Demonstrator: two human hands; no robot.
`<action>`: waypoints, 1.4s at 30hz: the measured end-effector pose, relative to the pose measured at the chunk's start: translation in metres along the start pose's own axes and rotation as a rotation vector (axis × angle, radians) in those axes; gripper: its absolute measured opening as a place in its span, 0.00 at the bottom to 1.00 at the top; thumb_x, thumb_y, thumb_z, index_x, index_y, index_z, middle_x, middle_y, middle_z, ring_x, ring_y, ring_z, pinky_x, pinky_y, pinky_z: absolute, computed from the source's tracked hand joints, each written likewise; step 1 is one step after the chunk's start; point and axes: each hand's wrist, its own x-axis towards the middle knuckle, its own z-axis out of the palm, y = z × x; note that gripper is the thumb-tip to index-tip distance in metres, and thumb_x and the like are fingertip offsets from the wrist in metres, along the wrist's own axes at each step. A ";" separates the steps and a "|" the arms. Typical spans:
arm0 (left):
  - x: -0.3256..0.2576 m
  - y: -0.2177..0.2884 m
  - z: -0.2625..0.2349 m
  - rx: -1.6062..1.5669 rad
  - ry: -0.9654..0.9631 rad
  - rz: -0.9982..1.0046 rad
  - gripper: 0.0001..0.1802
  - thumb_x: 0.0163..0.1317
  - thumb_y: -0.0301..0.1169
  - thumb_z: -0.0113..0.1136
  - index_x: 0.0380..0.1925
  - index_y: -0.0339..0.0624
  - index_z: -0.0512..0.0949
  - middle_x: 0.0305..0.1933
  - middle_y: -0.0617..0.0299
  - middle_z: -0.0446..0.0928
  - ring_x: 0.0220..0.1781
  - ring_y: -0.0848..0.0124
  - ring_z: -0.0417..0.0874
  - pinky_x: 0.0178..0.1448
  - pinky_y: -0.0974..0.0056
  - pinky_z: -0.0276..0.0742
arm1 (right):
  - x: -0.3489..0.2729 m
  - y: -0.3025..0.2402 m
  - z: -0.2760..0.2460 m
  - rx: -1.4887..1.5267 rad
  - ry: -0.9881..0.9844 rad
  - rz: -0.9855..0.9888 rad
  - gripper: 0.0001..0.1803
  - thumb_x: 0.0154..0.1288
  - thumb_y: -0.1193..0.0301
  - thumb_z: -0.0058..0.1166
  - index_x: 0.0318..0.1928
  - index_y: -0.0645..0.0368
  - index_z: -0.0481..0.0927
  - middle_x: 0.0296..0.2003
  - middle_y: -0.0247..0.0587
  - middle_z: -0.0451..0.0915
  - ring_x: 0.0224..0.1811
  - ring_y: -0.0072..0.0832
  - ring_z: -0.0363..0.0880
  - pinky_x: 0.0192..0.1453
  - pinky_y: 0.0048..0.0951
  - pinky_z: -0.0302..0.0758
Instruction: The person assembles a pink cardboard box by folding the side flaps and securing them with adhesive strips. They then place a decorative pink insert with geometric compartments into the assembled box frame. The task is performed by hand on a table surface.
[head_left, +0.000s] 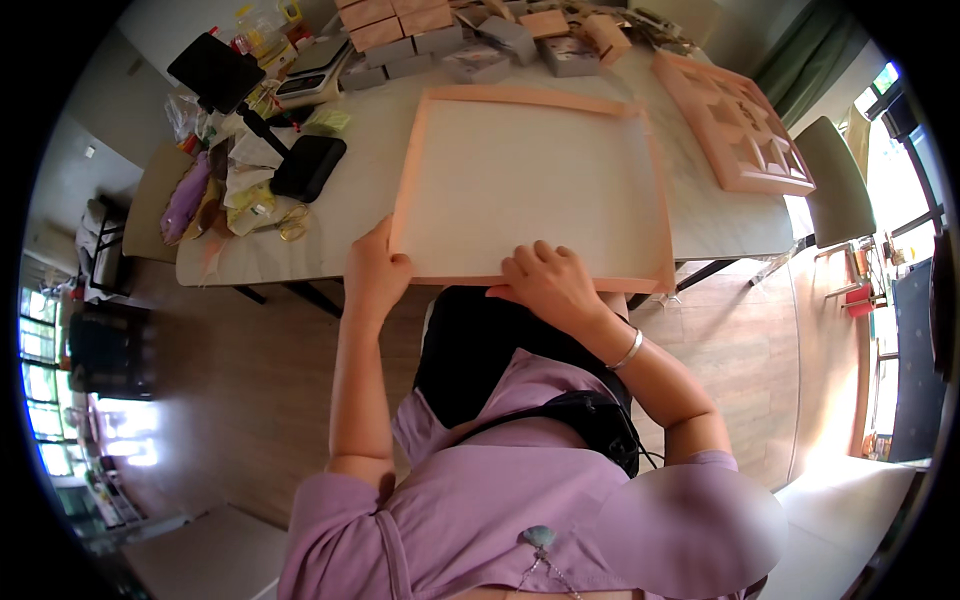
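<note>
A large shallow cardboard box (530, 96) with a low peach rim and a pale, bare inside lies on the table in front of me. Its near side reaches the table's front edge. My left hand (376, 275) is closed on the box's near left corner, thumb along the rim. Farther right, my right hand (552, 286) grips the middle of the near rim, with its fingers curled over the inside and its thumb outside. A silver bangle (628, 350) circles my right wrist.
On the marble-patterned table (365, 150), a peach divided tray (745, 125) lies at the right. Stacked small boxes (400, 45) line the back. A black stand (308, 168), gold-handled scissors (292, 223), a scale (312, 75) and wrappings crowd the left. A chair (835, 180) stands at the right.
</note>
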 end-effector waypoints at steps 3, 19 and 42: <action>0.004 0.000 -0.013 -0.026 -0.046 -0.098 0.29 0.55 0.16 0.48 0.59 0.41 0.79 0.38 0.43 0.83 0.36 0.52 0.84 0.44 0.58 0.80 | -0.019 0.018 -0.007 -0.065 0.003 0.074 0.24 0.59 0.46 0.63 0.28 0.53 0.74 0.27 0.31 0.70 0.32 0.25 0.75 0.30 0.28 0.72; 0.013 -0.011 -0.018 -0.008 -0.003 -0.067 0.31 0.53 0.16 0.49 0.59 0.42 0.80 0.29 0.51 0.81 0.27 0.71 0.77 0.37 0.68 0.74 | -0.044 0.051 -0.030 -0.084 -0.008 0.084 0.24 0.53 0.48 0.68 0.26 0.52 0.72 0.26 0.31 0.70 0.29 0.27 0.76 0.31 0.29 0.75; 0.025 -0.016 -0.018 0.428 0.118 -0.046 0.12 0.54 0.25 0.56 0.38 0.43 0.84 0.33 0.47 0.84 0.38 0.47 0.85 0.41 0.48 0.80 | -0.036 0.039 -0.026 -0.003 -0.119 0.054 0.21 0.59 0.51 0.66 0.26 0.52 0.73 0.24 0.32 0.71 0.27 0.27 0.78 0.30 0.30 0.75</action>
